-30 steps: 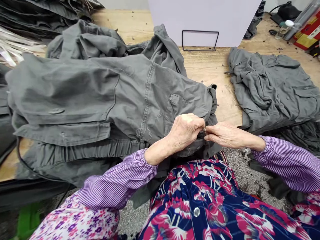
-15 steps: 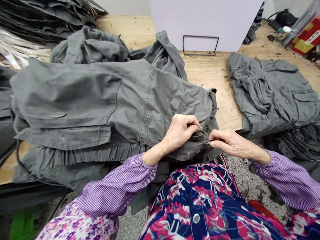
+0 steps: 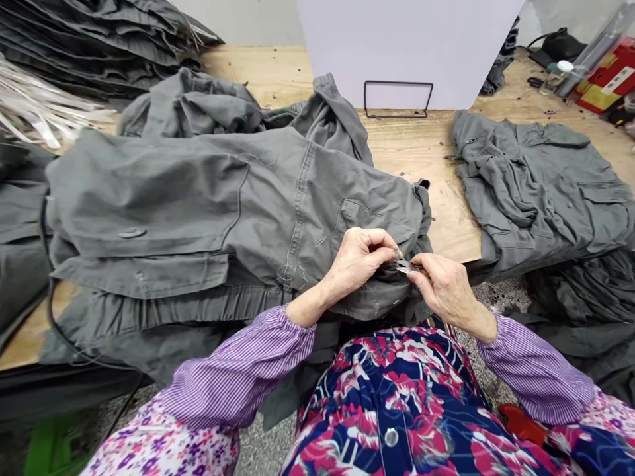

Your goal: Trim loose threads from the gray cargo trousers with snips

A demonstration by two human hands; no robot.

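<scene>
A dark grey garment (image 3: 268, 192) with pockets, a button and stitched seams lies spread across the table in front of me. At its right end my left hand (image 3: 360, 261) pinches a bit of the fabric edge between thumb and fingers. My right hand (image 3: 444, 284) is closed around small thread snips (image 3: 407, 266), whose short metal blades point left toward my left fingertips. The blades are close to the pinched edge; whether they touch it I cannot tell. Loose thread ends (image 3: 297, 272) show on the garment near the crosswise seam.
Folded grey garments (image 3: 540, 178) are piled at the right. A dark stack of cloth (image 3: 99, 46) and white strips (image 3: 40, 106) occupy the back left. A white board (image 3: 411, 46) stands at the back, with a small bottle (image 3: 558, 76) and a red box (image 3: 608, 76) farther right.
My right hand has moved left and turned inward, bringing the snips' blades into view by my left fingertips. My left hand keeps its pinch. The garment appears slightly shifted right.
</scene>
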